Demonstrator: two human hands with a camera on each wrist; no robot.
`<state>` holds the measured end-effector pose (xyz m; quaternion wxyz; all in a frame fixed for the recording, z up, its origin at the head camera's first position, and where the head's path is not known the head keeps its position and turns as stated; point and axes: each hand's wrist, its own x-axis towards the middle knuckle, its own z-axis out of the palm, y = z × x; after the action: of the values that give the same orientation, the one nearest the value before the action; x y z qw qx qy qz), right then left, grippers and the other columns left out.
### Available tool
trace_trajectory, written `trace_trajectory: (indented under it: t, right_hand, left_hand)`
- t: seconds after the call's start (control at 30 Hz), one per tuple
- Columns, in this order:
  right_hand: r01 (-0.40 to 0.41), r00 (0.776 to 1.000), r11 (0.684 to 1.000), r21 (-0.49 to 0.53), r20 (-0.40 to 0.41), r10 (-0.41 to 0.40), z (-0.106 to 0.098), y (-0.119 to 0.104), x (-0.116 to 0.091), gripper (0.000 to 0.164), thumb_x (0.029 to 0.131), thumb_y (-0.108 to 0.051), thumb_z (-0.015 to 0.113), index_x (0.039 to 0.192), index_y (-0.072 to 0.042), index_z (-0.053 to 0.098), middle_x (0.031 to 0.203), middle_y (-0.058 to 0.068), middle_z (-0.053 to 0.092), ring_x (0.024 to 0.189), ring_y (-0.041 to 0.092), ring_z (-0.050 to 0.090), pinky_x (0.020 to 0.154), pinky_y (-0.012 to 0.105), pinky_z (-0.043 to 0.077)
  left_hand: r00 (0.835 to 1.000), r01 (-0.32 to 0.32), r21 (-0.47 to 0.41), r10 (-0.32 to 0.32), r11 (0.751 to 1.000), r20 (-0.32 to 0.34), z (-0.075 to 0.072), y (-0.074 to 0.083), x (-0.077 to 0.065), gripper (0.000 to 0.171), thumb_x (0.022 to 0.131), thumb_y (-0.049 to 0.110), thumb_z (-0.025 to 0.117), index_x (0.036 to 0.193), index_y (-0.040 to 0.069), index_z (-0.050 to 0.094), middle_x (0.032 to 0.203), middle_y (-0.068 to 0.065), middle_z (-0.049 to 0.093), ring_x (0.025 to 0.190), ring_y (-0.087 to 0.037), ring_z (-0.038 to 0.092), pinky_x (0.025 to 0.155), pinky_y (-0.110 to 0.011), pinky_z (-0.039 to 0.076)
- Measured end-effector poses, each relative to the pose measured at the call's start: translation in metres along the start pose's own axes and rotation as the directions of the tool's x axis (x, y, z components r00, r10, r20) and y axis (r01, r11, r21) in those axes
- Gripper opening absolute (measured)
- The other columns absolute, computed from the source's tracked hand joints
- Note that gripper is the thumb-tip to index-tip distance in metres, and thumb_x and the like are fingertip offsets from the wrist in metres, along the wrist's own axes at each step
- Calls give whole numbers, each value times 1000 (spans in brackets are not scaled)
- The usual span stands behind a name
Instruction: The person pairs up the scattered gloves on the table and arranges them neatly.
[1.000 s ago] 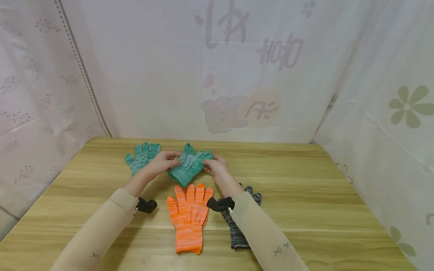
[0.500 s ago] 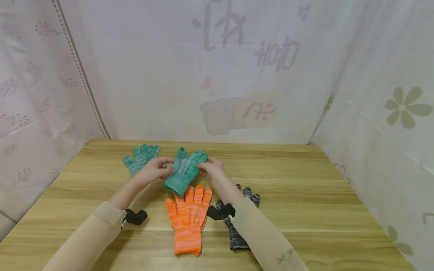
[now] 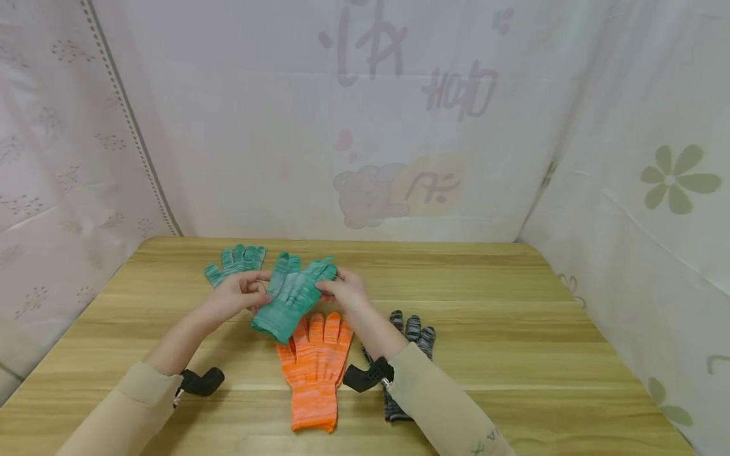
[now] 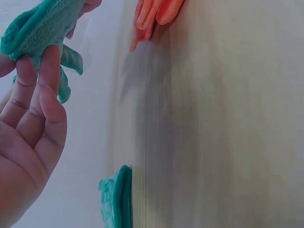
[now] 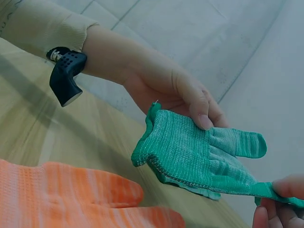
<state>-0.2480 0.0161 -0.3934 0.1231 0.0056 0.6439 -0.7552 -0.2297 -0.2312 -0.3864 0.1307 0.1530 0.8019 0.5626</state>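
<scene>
A green knitted work glove (image 3: pixel 289 299) is held up over the table, its cuff toward the near left. My left hand (image 3: pixel 236 296) pinches its left side between thumb and fingers. My right hand (image 3: pixel 346 290) pinches the glove at its fingers on the right, as the right wrist view also shows with the fingertips (image 5: pixel 287 187). In the left wrist view, the fingers (image 4: pixel 49 71) of my left hand lie under the glove (image 4: pixel 45 35) near its cuff opening. Below the held glove lies an orange glove (image 3: pixel 315 380), partly overlapped by it.
A second green glove (image 3: pixel 242 258) lies flat at the back left, partly behind my left hand. A dark grey striped glove (image 3: pixel 413 329) lies right of the orange one, partly under my right forearm. Patterned curtains (image 3: pixel 274 126) stand around the wooden table (image 3: pixel 485 316).
Both hands have moved left and toward me, bringing the green glove with them until it overlaps the orange glove's fingertips. The gloves on the table have stayed put.
</scene>
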Motion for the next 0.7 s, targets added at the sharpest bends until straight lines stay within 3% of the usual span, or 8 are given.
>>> trace_trajectory:
  t: [0.17, 0.43, 0.53, 0.7]
  right_hand:
    - [17, 999, 1000, -19, 29, -16, 6, 0, -6, 38, 88, 2, 66, 125, 3, 59, 91, 7, 67, 65, 14, 58, 74, 37, 53]
    - [-6, 997, 996, -91, 78, 14, 21, 2, -22, 27, 86, 0, 70, 112, -2, 66, 86, 8, 67, 68, 20, 61, 82, 47, 51]
    - [3, 995, 994, -106, 96, 7, 27, 3, -28, 28, 86, 0, 70, 113, -2, 66, 90, 8, 69, 69, 17, 62, 81, 45, 52]
    - [26, 991, 993, -116, 135, -10, 34, 5, -36, 33, 85, 3, 69, 118, -2, 65, 94, 9, 70, 72, 15, 64, 80, 43, 53]
  left_hand:
    - [1000, -15, 2, 15, 1000, 25, -2, 0, -14, 62, 94, 15, 63, 143, -8, 32, 69, -9, 53, 66, -30, 53, 73, -41, 50]
    - [999, -9, 13, 9, 1000, 47, -12, 0, -44, 56, 93, 14, 63, 135, -11, 34, 70, -6, 54, 68, -21, 57, 76, -35, 51]
    - [997, -14, 9, 13, 1000, 79, -15, 1, -54, 49, 95, 13, 61, 129, -12, 36, 66, -7, 50, 79, -19, 61, 83, -32, 50]
    - [994, -14, 3, 14, 1000, 113, -19, 1, -68, 32, 96, 11, 59, 112, -10, 42, 63, -3, 45, 82, -18, 63, 86, -28, 49]
